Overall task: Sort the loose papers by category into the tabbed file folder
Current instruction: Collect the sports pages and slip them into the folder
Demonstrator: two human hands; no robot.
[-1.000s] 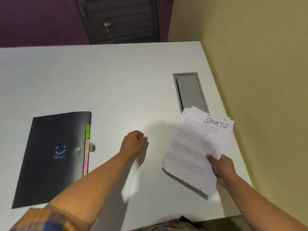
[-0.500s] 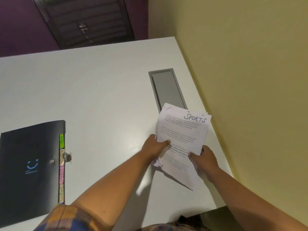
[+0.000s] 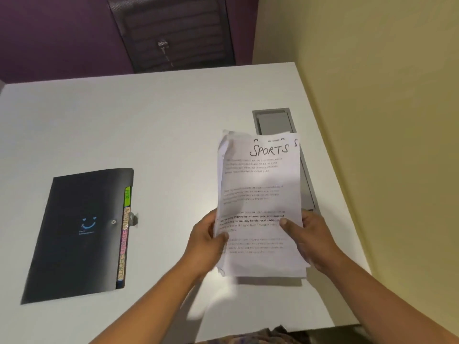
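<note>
Both hands, left hand (image 3: 206,240) and right hand (image 3: 311,240), pinch the SPORTS paper stack (image 3: 260,204); the closed tabbed file folder (image 3: 82,234) lies at nine o'clock, long axis twelve-to-six, nearer the left.

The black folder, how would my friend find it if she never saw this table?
Look at the white table and go to its left side, away from the hands holding the stack of papers. The black folder lies flat and shut there. It is the only dark thing on the table, with a small blue smiley and coloured tabs along its right edge.
</note>
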